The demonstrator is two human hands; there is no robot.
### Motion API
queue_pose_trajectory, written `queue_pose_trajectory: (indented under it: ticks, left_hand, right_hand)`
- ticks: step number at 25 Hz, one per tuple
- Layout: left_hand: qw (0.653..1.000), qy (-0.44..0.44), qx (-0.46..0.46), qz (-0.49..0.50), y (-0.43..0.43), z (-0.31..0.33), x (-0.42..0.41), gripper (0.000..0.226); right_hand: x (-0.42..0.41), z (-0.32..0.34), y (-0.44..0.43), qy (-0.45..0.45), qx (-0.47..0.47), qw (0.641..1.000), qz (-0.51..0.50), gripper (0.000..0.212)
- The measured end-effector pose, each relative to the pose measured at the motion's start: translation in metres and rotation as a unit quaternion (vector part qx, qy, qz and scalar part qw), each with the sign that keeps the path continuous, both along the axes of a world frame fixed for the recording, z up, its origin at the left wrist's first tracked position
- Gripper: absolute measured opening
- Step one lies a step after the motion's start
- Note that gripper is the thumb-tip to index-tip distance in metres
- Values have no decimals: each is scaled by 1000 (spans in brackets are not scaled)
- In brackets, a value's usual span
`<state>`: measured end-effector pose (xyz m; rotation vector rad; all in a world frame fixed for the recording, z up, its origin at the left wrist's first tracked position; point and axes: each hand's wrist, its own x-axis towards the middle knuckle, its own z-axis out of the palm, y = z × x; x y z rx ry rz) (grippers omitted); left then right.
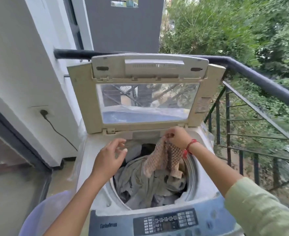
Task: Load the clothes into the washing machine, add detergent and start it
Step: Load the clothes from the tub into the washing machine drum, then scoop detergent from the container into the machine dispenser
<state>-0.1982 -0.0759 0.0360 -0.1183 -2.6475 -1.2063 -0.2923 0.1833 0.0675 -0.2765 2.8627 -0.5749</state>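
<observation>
A top-loading washing machine (pixel 92 160) stands in front of me with its lid (pixel 147 92) raised upright. Grey clothes (pixel 140 183) fill the drum. My right hand (pixel 176 137) pinches a beige checkered cloth (pixel 164 159) by its top edge, so that it hangs over the drum's far right side. My left hand (pixel 109 159) hovers over the drum's left rim with fingers spread and relaxed, holding nothing. The control panel (pixel 167 220) lies at the near edge.
A lavender plastic tub (pixel 43 212) sits at the lower left beside the machine. A wall socket with a black plug (pixel 44 113) is on the white wall at left. A dark metal balcony railing (pixel 252 74) runs behind and to the right, with trees beyond.
</observation>
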Motion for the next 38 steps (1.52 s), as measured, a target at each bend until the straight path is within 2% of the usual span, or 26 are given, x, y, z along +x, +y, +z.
queue_pose_trajectory:
  ticks: [1, 3, 4, 5, 7, 8, 9, 11, 13, 15, 16, 19, 21, 23, 26, 30, 33, 36, 38]
  left_hand:
    - [1000, -3, 0, 12, 0, -3, 1, 23]
    - [999, -2, -4, 32, 0, -6, 1, 23]
    - [999, -3, -6, 37, -1, -7, 0, 23]
    - [999, -8, -8, 40, -2, -8, 0, 23]
    - [999, -20, -4, 44, -8, -11, -1, 22]
    - [999, -26, -3, 46, -12, -13, 0, 21]
    - [998, -33, -5, 49, -15, -16, 1, 19]
    - [997, -48, -17, 51, -19, -21, 4, 17]
    - [996, -64, -35, 56, -20, -26, 8, 18]
    - [995, -66, -51, 60, -20, -29, 12, 21]
    - [994, -64, -52, 66, -21, -29, 13, 23]
    - [994, -59, -45, 82, -28, -30, 14, 21]
    - [994, -62, -44, 84, -31, -35, 16, 22]
    - [993, -70, -43, 89, -32, -45, 19, 26]
    - [994, -80, -53, 56, -23, -56, 19, 32]
    - [994, -69, -83, 24, -14, -55, 13, 29]
    - [993, -48, -103, 11, -6, -43, 9, 28]
    - [992, -18, -124, -6, -1, -24, -5, 33]
    - [990, 9, -137, -12, 4, -2, -16, 41]
  right_hand:
    - [-4, 0, -4, 43, -52, 996, -57, 27]
    - [-5, -9, -18, 56, -109, 991, -44, 29]
    - [7, -17, -25, 6, -102, 995, -1, 30]
    - [22, -28, -31, -87, -92, 990, 57, 32]
    - [48, -47, -32, -260, 15, 959, 116, 34]
    - [48, -61, -29, -282, 69, 946, 144, 34]
    - [43, -72, -29, -252, 67, 952, 160, 35]
    - [18, -90, -26, -127, 78, 979, 142, 41]
    - [1, -115, -26, -63, 171, 975, 126, 56]
    - [2, -140, -29, -128, 251, 950, 136, 81]
    - [6, -152, -31, -182, 259, 940, 129, 94]
    - [15, -201, -43, -325, 213, 919, 71, 122]
    - [27, -235, -47, -341, 232, 910, 41, 132]
    - [32, -261, -48, -315, 273, 909, 22, 136]
    - [6, -276, -48, -308, 275, 911, 15, 141]
    - [-20, -257, -47, -329, 258, 903, 97, 137]
    - [-22, -214, -30, -317, 237, 907, 145, 115]
    - [-23, -139, -17, -219, 181, 942, 178, 82]
    - [-17, -78, -12, -126, 92, 970, 188, 69]
